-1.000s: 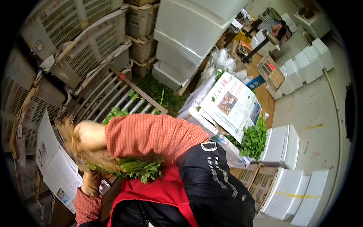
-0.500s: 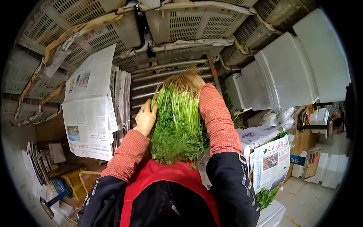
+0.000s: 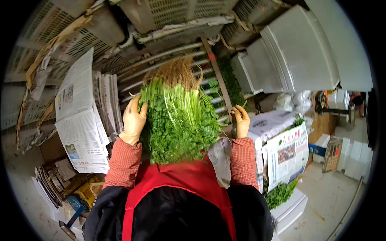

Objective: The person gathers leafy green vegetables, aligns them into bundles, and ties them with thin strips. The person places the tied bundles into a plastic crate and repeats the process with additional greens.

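Observation:
A large leafy bunch of coriander lies in front of me against the red apron. Its brown roots point away and its leaves toward me. At its left edge, my left hand rests with fingers stretched and thumb apart, touching the leaves. My right hand is off to the right, apart from the bunch. Its fingers are pinched together, and a thin green stalk seems to stick out from their tips. Metal slats of a rack show under and around the bunch.
Folded newspapers stand upright at the left. Slatted plastic crates line the far side. White foam boxes are stacked at the right. Nearer right, a newspaper-wrapped bundle has greens sticking out, above a white box.
My right hand has let go of the roots and moved right and nearer, away from the bunch. My left hand remains at the bunch's left edge. The view has shifted somewhat.

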### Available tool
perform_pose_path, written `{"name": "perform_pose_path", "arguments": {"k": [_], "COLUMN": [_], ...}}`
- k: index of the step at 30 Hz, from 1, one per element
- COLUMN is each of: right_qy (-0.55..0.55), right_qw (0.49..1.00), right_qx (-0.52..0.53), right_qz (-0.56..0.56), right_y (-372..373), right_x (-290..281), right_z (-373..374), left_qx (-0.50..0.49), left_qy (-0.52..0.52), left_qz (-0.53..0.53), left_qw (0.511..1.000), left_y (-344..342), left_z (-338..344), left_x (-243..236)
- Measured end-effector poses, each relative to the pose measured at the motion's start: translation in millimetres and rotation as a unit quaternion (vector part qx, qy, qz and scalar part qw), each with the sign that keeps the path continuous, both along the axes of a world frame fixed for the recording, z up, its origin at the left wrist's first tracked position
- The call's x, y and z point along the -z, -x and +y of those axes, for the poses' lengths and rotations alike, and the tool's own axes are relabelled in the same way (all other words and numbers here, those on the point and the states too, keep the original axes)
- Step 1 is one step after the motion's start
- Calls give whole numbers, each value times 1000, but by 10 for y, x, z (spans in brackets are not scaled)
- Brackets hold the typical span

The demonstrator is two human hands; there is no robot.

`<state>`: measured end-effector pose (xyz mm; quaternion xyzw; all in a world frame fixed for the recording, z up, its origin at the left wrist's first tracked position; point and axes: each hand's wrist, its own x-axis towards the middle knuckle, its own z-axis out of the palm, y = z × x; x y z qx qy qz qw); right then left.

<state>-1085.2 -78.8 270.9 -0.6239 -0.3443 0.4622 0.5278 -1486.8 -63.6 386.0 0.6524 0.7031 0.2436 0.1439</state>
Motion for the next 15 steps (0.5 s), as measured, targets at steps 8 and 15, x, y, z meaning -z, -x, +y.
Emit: {"name": "perform_pose_path", "arguments": {"k": [8, 15], "right_qy": [130, 326], "right_qw": [946, 925], "right_qx": [-4, -48], "right_qz": [-296, 188], "right_y": [-327, 400], "right_x": [-59, -79], "right_z": [-934, -1199], "left_qx": [429, 437], "left_qy": [54, 148], "left_qz": [-100, 145], "left_qw": [896, 875], "left_y": [-1611, -1613], "left_z": [103, 95], "left_x": [-55, 242]}}
